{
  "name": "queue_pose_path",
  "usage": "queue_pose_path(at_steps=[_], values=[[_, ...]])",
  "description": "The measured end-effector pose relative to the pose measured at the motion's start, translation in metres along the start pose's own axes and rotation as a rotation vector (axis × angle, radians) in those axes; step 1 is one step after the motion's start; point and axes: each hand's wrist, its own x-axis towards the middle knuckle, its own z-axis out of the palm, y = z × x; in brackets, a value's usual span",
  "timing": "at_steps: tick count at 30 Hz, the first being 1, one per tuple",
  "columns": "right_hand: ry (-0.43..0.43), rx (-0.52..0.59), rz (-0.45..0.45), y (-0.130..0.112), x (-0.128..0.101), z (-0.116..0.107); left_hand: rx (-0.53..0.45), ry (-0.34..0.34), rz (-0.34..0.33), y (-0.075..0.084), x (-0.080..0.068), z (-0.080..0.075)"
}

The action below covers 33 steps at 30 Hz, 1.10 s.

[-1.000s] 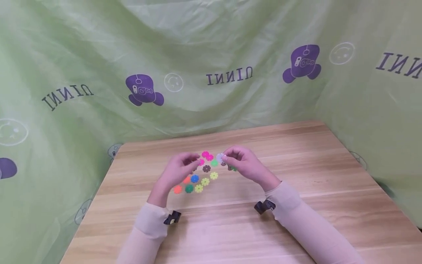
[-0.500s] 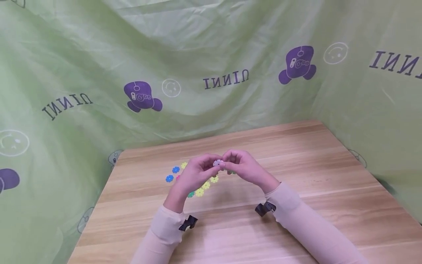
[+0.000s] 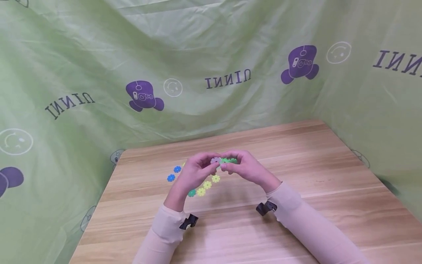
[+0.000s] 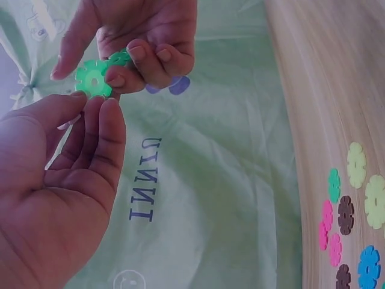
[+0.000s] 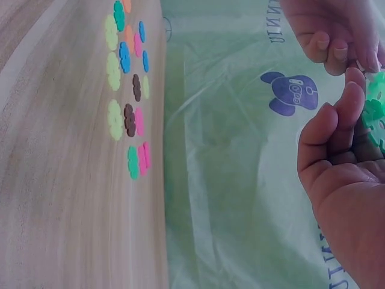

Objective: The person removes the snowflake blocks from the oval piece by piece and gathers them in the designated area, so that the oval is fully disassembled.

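Note:
Both hands are raised together above the table in the head view. My left hand (image 3: 196,174) pinches a whitish notched flower disc (image 3: 215,160) between thumb and fingers. Beside it, my right hand (image 3: 248,169) holds green notched flower discs (image 3: 227,161). Seen from the left wrist, one bright green disc (image 4: 93,79) reaches over the left fingertips, and a second green disc (image 4: 119,58) sits among the right fingers. These green discs look joined. Left fingers mostly cover the whitish disc there, so whether it touches the green ones cannot be told.
Several loose flower discs lie on the wooden table (image 3: 296,220), including a yellow disc (image 3: 207,185), a blue disc (image 3: 170,178), a brown disc (image 5: 130,120) and a pink disc (image 5: 139,121). Green printed cloth (image 3: 211,117) hangs behind the table.
My left hand has moved right to meet the right hand. The whitish disc, first at the right fingertips, is now in the left hand, and green discs show in the right.

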Motion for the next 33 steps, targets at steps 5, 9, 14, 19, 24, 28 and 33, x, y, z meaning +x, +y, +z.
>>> queue_pose_path(at_steps=[5, 9, 14, 19, 24, 28, 33], values=[[0.002, -0.011, 0.008, 0.001, 0.0, -0.001, 0.0, -0.028, -0.052, 0.014, -0.001, 0.0], [0.012, -0.025, 0.015, 0.004, 0.001, -0.001, -0.007, -0.077, -0.08, 0.027, -0.001, 0.0], [0.021, -0.025, 0.022, 0.005, 0.001, -0.001, -0.005, -0.101, -0.075, 0.022, 0.0, -0.001], [0.019, -0.018, 0.021, 0.003, 0.0, 0.0, -0.031, -0.079, -0.094, 0.005, 0.001, -0.001], [0.019, -0.019, 0.022, 0.004, -0.001, 0.0, -0.027, -0.07, -0.079, 0.0, 0.001, -0.004], [0.027, -0.026, 0.024, 0.005, -0.001, -0.001, 0.036, -0.03, -0.107, -0.003, -0.003, -0.01], [0.033, -0.035, 0.034, 0.004, -0.002, -0.002, 0.072, 0.02, -0.185, -0.012, -0.009, -0.024]])
